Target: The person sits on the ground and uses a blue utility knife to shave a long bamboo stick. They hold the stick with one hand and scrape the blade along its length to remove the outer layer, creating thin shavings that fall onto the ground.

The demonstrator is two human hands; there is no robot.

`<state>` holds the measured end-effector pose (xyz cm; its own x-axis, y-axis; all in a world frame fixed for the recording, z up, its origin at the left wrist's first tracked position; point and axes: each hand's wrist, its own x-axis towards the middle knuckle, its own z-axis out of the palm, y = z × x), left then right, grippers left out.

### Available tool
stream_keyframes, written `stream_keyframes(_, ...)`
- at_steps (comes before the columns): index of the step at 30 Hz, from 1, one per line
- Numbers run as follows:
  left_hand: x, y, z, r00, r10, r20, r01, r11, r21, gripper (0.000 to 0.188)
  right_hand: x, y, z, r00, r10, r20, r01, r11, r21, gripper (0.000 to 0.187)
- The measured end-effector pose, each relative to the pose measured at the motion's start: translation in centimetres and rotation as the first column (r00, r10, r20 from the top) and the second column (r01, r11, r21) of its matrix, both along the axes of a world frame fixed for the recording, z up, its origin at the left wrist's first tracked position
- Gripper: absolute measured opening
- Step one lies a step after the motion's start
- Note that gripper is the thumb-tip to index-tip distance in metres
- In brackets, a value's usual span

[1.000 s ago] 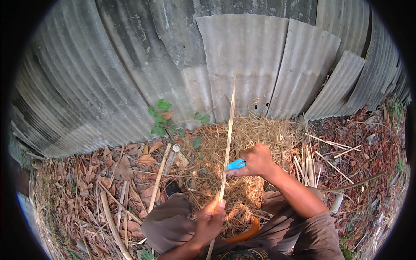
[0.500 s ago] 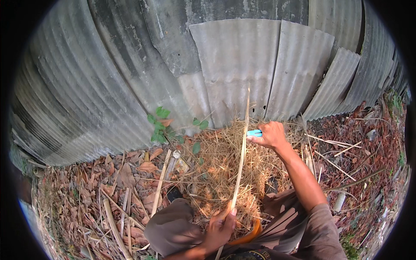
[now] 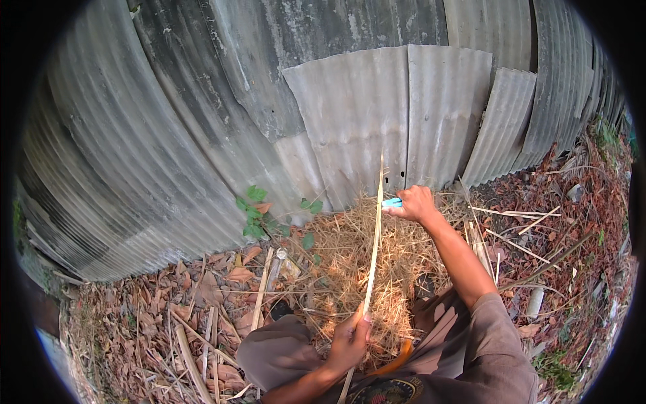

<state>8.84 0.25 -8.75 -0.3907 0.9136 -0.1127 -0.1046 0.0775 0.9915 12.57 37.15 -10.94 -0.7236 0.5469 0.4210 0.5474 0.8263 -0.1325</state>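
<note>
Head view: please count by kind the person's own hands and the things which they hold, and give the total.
Hands, left hand and right hand: 2
Pale strip: 1
Blue tool: 1
Total: 4

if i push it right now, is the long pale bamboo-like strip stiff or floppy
The long pale bamboo-like strip is probably fairly stiff, extending nearly straight beyond the left hand. Its tapered tip likely flexes more. Being slender, it seems light.
</note>
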Motion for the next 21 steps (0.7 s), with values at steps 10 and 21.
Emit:
stream_keyframes(10,-1.3,0.4,1.2,0.961,0.132,0.243,-0.095,0.983,-0.158,0.023,-0.8,-4.3,2.0,0.984,0.074,-0.162,-0.122,-0.381,-0.917,0.073)
stream_keyframes(21,-1.7,-0.2,0.0,0.984,0.121,0.127,-0.090,0.970,-0.226,0.025,-0.5,-4.2,1.8,0.999,-0.053,-0.006,0.050,0.966,-0.252,0.079)
